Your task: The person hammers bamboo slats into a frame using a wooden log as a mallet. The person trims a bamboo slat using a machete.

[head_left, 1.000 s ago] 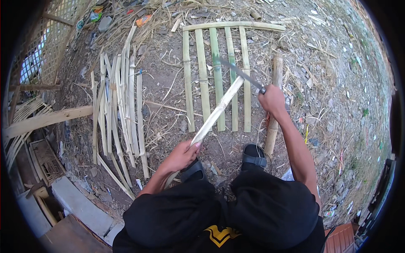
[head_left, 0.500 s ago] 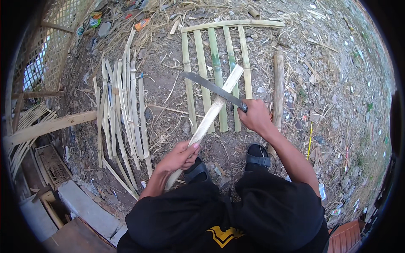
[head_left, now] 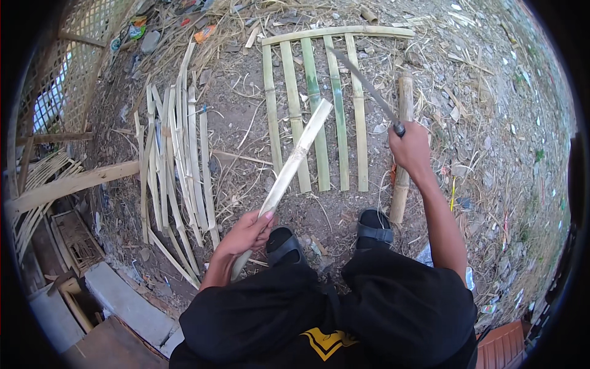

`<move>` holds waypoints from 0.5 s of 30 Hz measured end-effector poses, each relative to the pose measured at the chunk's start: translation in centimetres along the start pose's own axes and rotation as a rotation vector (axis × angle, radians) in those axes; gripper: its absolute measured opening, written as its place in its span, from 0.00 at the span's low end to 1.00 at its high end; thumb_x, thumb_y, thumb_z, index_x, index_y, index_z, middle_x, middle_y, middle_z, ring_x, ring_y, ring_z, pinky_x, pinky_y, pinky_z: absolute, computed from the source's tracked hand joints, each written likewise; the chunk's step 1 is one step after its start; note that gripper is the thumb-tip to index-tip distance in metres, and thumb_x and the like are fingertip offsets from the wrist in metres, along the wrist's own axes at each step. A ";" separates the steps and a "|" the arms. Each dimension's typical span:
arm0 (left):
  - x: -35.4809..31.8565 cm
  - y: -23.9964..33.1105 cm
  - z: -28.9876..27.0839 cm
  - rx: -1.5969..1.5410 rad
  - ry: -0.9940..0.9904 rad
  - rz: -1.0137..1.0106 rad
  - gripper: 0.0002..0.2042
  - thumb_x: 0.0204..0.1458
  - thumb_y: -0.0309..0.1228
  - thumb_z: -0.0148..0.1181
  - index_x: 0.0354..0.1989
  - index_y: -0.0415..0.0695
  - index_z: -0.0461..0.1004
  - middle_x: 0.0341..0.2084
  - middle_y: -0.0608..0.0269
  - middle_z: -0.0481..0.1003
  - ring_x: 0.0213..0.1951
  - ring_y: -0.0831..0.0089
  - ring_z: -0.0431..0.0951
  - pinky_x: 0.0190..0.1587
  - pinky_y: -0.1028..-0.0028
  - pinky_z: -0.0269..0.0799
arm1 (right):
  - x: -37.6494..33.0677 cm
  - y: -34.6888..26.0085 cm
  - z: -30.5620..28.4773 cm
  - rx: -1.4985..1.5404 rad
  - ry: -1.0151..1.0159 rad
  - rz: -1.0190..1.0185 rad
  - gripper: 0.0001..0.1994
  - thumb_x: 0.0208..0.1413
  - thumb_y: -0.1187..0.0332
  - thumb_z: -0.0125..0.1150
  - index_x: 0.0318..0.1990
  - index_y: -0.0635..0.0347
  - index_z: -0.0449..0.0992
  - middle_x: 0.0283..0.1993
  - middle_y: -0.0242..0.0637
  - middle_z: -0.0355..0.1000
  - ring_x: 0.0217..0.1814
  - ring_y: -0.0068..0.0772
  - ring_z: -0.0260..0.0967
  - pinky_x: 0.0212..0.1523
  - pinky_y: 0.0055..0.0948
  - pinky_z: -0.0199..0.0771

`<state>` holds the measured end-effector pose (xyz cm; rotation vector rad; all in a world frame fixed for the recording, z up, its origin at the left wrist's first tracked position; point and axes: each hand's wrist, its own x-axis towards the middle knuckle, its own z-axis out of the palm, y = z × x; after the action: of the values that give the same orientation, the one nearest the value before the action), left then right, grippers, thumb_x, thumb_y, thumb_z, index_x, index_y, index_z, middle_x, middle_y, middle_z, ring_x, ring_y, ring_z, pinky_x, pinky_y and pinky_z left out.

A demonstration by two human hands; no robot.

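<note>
Left hand (head_left: 247, 232) first: it's wrapped around the lower part of a long, flat, pale cream split-bamboo strip (head_left: 289, 172), thumb on top, with a short tail end poking out below the fist. From that grip the strip runs up and to the right on a slant, away from the body, so most of its length is out front. Its far end shows over the middle laid-out piece; can't tell how high above the ground it is.

Right hand (head_left: 410, 147) is clenched round the dark handle of a long knife with a narrow grey metal blade (head_left: 369, 87). Blade points forward and left, the opposite slant to the strip, and the two look well apart. The strip's far end is nearer the blade than the left fist is, though the left is the only hand on it.

Further out, five flat yellow-green bamboo slats (head_left: 321, 166) lie side by side, lengthwise away from the person, under a pale curved bamboo crosspiece (head_left: 338, 34). A round tan bamboo pole (head_left: 401, 190) lies by the right hand. Off to the left there's a loose pile of thin, pale bamboo strips (head_left: 178, 135).
</note>
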<state>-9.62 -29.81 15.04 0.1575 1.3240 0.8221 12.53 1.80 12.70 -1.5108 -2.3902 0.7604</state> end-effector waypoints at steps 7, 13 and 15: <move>1.2 1.2 2.1 0.126 -0.044 0.055 0.16 0.69 0.42 0.43 0.31 0.45 0.62 0.13 0.77 0.54 0.13 0.87 0.50 0.14 0.81 0.45 | -2.8 -3.4 4.4 0.029 -0.277 -0.130 0.11 0.49 0.65 0.57 0.25 0.63 0.78 0.22 0.57 0.73 0.28 0.62 0.74 0.37 0.52 0.77; -0.6 0.4 2.2 0.116 -0.054 0.009 0.16 0.69 0.41 0.43 0.30 0.45 0.62 0.14 0.77 0.54 0.13 0.86 0.50 0.15 0.80 0.46 | 1.1 1.7 4.0 -0.177 -0.110 -0.010 0.13 0.49 0.64 0.56 0.27 0.67 0.79 0.25 0.59 0.74 0.30 0.61 0.75 0.37 0.51 0.77; -2.3 0.1 1.0 0.180 -0.254 -0.041 0.15 0.69 0.41 0.43 0.31 0.45 0.62 0.14 0.75 0.56 0.13 0.86 0.52 0.15 0.80 0.47 | 4.3 9.2 0.7 -0.218 0.078 0.261 0.15 0.52 0.63 0.55 0.29 0.69 0.80 0.27 0.61 0.75 0.31 0.60 0.76 0.35 0.52 0.75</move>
<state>-8.75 -30.81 17.22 0.3640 1.1558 0.6256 17.44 8.58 6.88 -1.9282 -2.3081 0.4885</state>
